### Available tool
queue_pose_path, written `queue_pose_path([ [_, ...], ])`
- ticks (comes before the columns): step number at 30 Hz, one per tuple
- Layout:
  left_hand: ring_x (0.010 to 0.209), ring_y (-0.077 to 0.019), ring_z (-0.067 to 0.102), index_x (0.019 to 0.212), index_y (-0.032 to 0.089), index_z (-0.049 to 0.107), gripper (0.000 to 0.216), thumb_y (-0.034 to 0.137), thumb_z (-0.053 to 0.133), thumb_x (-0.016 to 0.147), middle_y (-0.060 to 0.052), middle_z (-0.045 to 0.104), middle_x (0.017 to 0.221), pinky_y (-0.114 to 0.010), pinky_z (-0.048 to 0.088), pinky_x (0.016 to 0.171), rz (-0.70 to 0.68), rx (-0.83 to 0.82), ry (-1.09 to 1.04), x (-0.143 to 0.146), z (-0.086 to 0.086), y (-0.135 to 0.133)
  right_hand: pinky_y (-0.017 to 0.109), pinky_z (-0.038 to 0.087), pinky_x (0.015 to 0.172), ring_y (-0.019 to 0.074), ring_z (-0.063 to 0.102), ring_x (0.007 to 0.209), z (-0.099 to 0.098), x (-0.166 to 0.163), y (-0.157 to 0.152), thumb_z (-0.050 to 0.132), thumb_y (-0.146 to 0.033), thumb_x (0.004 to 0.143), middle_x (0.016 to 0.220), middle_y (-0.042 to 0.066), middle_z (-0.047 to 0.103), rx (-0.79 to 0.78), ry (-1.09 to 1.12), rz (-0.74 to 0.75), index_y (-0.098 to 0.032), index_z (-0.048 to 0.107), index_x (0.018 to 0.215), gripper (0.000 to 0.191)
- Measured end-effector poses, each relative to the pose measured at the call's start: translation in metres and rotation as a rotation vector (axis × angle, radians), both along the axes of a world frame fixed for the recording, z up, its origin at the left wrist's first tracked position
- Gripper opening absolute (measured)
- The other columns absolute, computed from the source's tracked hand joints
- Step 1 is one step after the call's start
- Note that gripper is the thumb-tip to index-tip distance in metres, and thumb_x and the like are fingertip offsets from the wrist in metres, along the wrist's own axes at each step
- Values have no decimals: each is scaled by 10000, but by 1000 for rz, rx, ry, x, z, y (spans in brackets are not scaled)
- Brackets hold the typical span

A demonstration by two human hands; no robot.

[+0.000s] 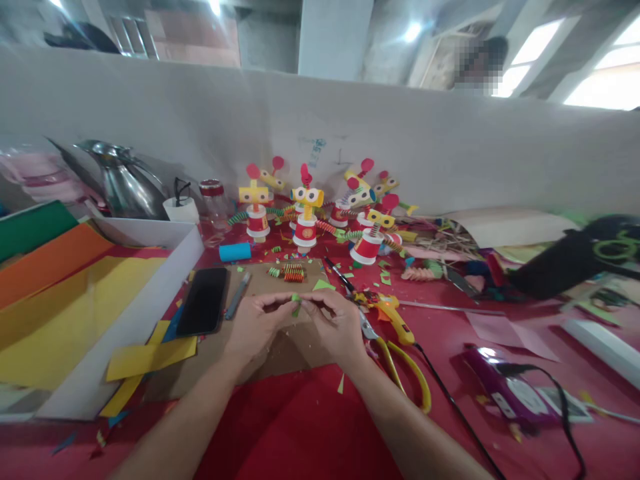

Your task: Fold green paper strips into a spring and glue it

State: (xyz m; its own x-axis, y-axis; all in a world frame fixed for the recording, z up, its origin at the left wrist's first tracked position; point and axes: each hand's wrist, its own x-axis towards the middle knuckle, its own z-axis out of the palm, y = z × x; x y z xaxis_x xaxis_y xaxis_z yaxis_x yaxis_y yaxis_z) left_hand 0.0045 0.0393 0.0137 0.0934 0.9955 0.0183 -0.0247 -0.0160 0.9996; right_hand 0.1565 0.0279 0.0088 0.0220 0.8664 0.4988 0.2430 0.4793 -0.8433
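Over a brown cardboard sheet [280, 353], my left hand [260, 320] and my right hand [336, 325] meet, fingertips pinching a small green paper piece [296, 305] between them. Just beyond my fingers lie orange-and-green folded paper springs [293, 272] and a light green paper scrap [324, 285]. Beside my right hand are scissors [423, 380] with yellow handles and a yellow hot glue gun [397, 320]. A grey utility knife [237, 297] and a black phone [203, 301] rest to the left of my left hand.
Several paper-cup robot figures [306, 230] stand at the back near a blue paper roll [235, 252]. On the left are a white box [120, 320] of coloured paper, yellow strips [150, 358] and a steel jug [125, 183]. A purple device [515, 390] with a cord lies at right.
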Motion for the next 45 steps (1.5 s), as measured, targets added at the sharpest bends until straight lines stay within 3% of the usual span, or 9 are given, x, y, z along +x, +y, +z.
queue_pose_path([
  [3, 715, -160, 623, 862, 176, 769, 247, 313, 754, 658, -57, 745, 787, -262, 472, 670, -32, -31, -23, -1, 0, 0, 287, 499, 718, 173, 645, 750, 3, 1, 0, 614, -175, 802, 784, 37, 715, 23, -45, -16, -219, 725, 810, 120],
  [9, 643, -118, 572, 803, 164, 762, 213, 274, 769, 622, -42, 706, 704, -238, 448, 637, -78, -152, -173, 0, -1, 2, 270, 513, 646, 172, 660, 695, -3, -1, 2, 637, -219, 764, 748, 38, 713, -201, 139, 75, -193, 702, 787, 74],
  [16, 581, -95, 533, 784, 139, 732, 246, 231, 781, 561, -25, 653, 689, -230, 408, 587, -154, -271, -193, -3, -3, 6, 274, 488, 655, 173, 647, 713, -6, 3, 8, 596, -176, 764, 754, 38, 706, -150, -94, 55, -205, 708, 773, 117],
  [19, 574, -94, 535, 780, 139, 728, 229, 234, 781, 577, -26, 656, 690, -233, 405, 597, -170, -274, -160, -4, -5, 7, 275, 491, 647, 175, 650, 714, -7, 5, 10, 602, -182, 754, 761, 36, 704, -197, -96, 90, -208, 706, 766, 108],
  [25, 614, -80, 538, 776, 161, 745, 213, 245, 795, 587, -17, 683, 725, -209, 414, 634, 13, -275, -302, -1, -6, 9, 277, 514, 675, 154, 651, 714, -7, 0, 10, 604, -326, 802, 802, 17, 682, -360, 265, 127, -210, 653, 941, 187],
  [29, 654, -87, 552, 791, 163, 755, 237, 260, 806, 581, -19, 689, 705, -199, 416, 647, 56, -290, -412, 5, -11, 7, 263, 507, 700, 149, 641, 748, -12, -9, 6, 690, -321, 737, 839, 21, 669, -382, 315, 164, -195, 635, 879, 198],
  [40, 597, -83, 530, 794, 134, 728, 237, 216, 795, 581, -27, 676, 732, -214, 413, 599, -67, -258, -219, 0, -5, 6, 241, 478, 601, 134, 621, 627, -13, -2, 12, 667, -260, 709, 700, 12, 680, -440, 199, 130, -175, 669, 765, 102],
  [45, 629, -93, 568, 835, 132, 733, 253, 272, 784, 630, -45, 698, 749, -215, 433, 624, -70, -258, -272, 4, -8, 4, 230, 477, 561, 117, 602, 571, -7, 1, 13, 693, -282, 664, 630, -6, 659, -514, 254, 135, -172, 667, 737, 135],
])
